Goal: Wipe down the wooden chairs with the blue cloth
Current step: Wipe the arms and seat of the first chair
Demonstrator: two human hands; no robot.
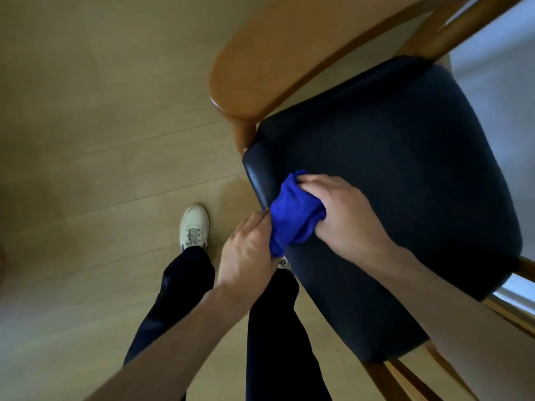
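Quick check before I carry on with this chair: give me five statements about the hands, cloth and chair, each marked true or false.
1. Both hands grip the blue cloth. True: left hand and right hand each hold part of it.
2. The cloth lies spread flat on the floor. False: it is bunched up at the edge of the dark seat.
3. The chair has a wooden backrest. True.
4. The seat is bare pale wood. False: it is dark and padded.
5. The person is barefoot. False: a white shoe shows on the floor.
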